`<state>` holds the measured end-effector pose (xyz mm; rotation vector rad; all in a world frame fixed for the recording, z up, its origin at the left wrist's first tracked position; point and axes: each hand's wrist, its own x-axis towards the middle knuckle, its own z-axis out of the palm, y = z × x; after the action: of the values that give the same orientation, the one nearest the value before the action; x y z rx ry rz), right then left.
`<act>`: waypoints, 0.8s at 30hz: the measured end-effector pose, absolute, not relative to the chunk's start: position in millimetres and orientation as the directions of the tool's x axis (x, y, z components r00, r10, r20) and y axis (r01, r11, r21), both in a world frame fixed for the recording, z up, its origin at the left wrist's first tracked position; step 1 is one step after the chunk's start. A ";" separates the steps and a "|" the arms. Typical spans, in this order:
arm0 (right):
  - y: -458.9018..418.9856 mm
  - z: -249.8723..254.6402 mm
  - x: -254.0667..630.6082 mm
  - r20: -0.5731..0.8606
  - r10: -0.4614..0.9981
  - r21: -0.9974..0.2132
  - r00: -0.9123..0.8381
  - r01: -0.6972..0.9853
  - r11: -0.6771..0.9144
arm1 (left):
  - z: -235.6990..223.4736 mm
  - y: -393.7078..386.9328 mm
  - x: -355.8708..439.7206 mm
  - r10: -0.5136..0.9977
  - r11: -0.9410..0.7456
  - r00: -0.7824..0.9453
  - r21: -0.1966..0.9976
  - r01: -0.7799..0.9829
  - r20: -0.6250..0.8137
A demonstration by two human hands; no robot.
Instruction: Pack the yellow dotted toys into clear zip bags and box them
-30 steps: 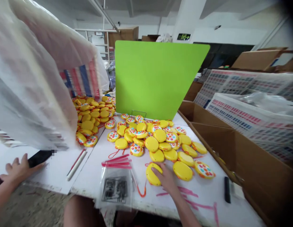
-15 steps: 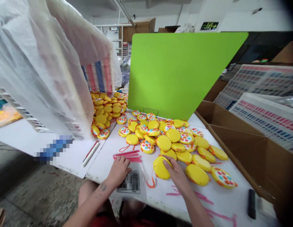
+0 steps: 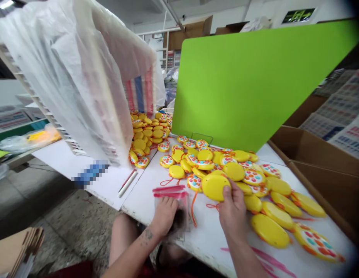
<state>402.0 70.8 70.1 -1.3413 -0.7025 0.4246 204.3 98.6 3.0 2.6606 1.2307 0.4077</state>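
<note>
My right hand (image 3: pixel 234 206) grips a yellow oval toy (image 3: pixel 214 187) by its right side, plain face towards me. An orange cord hangs below that toy, over the table. My left hand (image 3: pixel 167 214) lies at the table's front edge with its fingers bent over a clear zip bag (image 3: pixel 183 224). Pink zip strips of several stacked bags (image 3: pixel 169 190) show just beyond the fingers; the fingertips are partly hidden. Past my right hand spreads a heap of like toys (image 3: pixel 234 172), some showing white tops with coloured dots.
A green board (image 3: pixel 240 88) stands behind the heap. At left, a tipped crate lined with white plastic (image 3: pixel 89 77) spills more toys (image 3: pixel 144 133). A white pen (image 3: pixel 127 184) and a blurred blue item (image 3: pixel 91 173) lie nearby. An open cardboard box (image 3: pixel 321 185) adjoins the table's right side.
My right hand has lifted the yellow toy off the table, and its cord now dangles. My left hand has moved further onto the zip bag. The view has swung to the left.
</note>
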 end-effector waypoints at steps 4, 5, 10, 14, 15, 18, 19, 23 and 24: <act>74.1 86.0 393.2 0.302 0.598 -0.948 0.742 0.169 0.269 | 2.4 101.0 205.0 0.741 -0.666 0.646 0.316 0.676 0.180; 74.7 86.7 391.9 0.316 0.616 -0.946 0.721 0.187 0.266 | 2.7 101.7 205.6 0.741 -0.665 0.647 0.325 0.672 0.179; 78.9 64.4 390.8 0.331 0.735 -0.934 0.592 0.320 0.163 | 3.4 100.8 207.9 0.731 -0.674 0.654 0.359 0.646 0.195; 84.6 33.7 392.7 0.261 0.879 -0.892 0.399 0.447 0.062 | 2.9 97.7 207.8 0.718 -0.689 0.660 0.363 0.627 0.223; 86.2 27.9 391.8 0.248 0.900 -0.887 0.358 0.458 0.062 | 2.8 96.9 207.8 0.714 -0.694 0.658 0.358 0.624 0.237; 91.4 18.0 382.9 0.217 0.954 -0.868 0.208 0.488 0.091 | 2.7 94.8 208.6 0.693 -0.720 0.648 0.324 0.613 0.314; 93.1 16.8 378.3 0.207 0.967 -0.861 0.146 0.497 0.109 | 2.6 94.2 209.0 0.683 -0.730 0.640 0.315 0.606 0.351; 97.9 16.2 365.9 0.181 0.983 -0.833 -0.011 0.530 0.159 | 2.8 95.0 210.1 0.692 -0.721 0.557 0.403 0.564 0.459; 97.5 16.0 367.1 0.183 0.983 -0.821 0.003 0.550 0.151 | 3.0 96.0 210.0 0.713 -0.701 0.528 0.448 0.555 0.461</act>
<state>367.1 97.5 16.0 -1.4984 -1.6498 0.7022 210.0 96.0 3.0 2.5227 1.0683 0.9292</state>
